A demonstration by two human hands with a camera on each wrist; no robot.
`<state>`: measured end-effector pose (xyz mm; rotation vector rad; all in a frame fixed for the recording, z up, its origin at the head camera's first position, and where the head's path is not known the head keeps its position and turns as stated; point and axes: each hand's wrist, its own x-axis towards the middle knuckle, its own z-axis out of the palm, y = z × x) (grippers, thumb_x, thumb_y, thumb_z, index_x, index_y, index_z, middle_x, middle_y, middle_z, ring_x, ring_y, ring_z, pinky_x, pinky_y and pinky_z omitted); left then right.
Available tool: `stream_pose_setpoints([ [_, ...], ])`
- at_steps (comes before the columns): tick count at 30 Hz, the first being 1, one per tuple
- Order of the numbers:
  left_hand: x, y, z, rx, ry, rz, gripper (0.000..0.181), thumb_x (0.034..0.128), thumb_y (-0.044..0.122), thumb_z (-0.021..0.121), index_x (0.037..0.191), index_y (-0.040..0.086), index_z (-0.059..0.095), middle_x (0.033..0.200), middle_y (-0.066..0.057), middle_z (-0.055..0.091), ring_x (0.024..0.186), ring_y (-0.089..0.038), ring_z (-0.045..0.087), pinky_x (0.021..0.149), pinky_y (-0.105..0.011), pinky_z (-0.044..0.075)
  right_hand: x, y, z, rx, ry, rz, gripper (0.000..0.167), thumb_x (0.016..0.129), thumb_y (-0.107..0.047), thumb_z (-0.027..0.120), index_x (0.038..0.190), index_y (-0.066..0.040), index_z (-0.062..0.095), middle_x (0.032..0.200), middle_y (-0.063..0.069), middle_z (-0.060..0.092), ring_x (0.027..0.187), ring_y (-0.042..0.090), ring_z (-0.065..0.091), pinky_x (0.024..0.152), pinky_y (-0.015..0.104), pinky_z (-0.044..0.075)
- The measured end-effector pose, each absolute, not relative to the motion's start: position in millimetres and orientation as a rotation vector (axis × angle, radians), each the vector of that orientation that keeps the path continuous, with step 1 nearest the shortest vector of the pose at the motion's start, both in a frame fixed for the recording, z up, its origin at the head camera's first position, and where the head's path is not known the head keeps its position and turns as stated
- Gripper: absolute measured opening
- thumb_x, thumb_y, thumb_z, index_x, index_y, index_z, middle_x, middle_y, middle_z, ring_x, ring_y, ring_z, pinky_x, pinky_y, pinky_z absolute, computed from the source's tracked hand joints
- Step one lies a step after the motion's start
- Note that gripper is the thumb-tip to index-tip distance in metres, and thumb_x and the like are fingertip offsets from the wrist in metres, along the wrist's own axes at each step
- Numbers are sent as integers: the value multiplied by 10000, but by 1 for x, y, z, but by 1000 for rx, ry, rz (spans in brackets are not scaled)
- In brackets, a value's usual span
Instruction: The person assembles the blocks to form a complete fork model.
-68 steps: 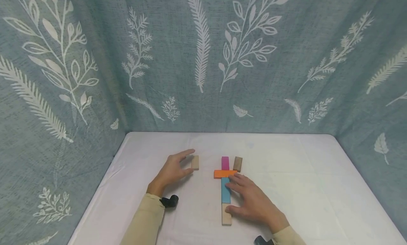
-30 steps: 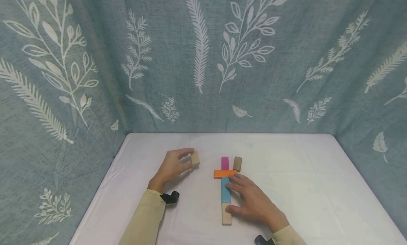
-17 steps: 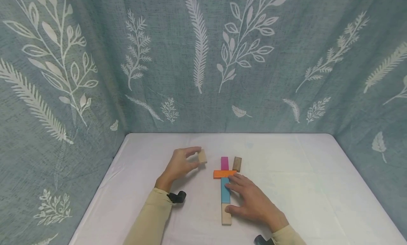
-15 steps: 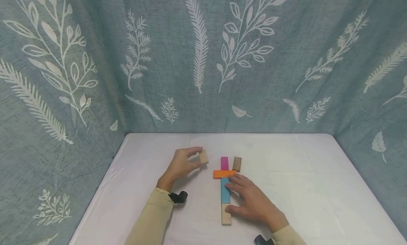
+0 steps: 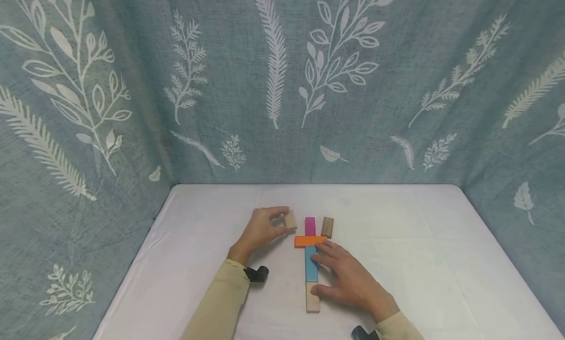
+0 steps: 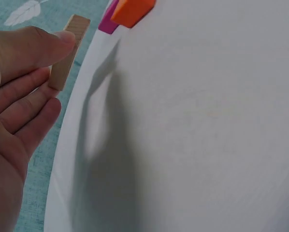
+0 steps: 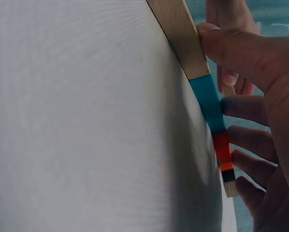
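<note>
My left hand pinches a small pale wooden block between thumb and fingers. The left wrist view shows that block tilted and lifted off the table. To its right a magenta block stands against an orange block laid crosswise. Below the orange one, a blue block and a second pale block run end to end in a line. Spread over this line from the right, my right hand touches the lower pale block with its thumb, its fingers lying at the blue and orange blocks.
A brown wooden block lies slightly turned just right of the magenta one. White cloth covers the table. A blue-green leaf-patterned curtain hangs along the table's back and sides.
My left hand has taken hold of the pale block, raised it and carried it right, close to the magenta block. The right hand has stayed at the line of blocks.
</note>
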<state>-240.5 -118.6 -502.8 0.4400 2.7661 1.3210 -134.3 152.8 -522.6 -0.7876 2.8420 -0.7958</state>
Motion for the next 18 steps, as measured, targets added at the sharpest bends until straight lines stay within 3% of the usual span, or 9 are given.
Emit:
stream_pose_setpoints([
  [13, -242, -112, -512, 441, 2772, 1191, 549, 874, 71, 908, 1399, 100, 749, 1475, -96, 721, 1473, -336, 607, 1267, -532, 462, -134, 153, -523, -794, 2853, -793, 721, 902, -593, 833, 1474, -173, 704, 1669, 80, 550, 1623, 353, 409, 1289, 606, 412],
  [18, -244, -113, -512, 461, 2786, 1170, 488, 925, 115, 866, 1399, 107, 751, 1474, -93, 723, 1470, -332, 610, 1264, -536, 466, -135, 154, -523, -794, 2852, -786, 727, 904, -595, 832, 1479, -172, 700, 1673, 80, 545, 1627, 352, 404, 1295, 599, 408],
])
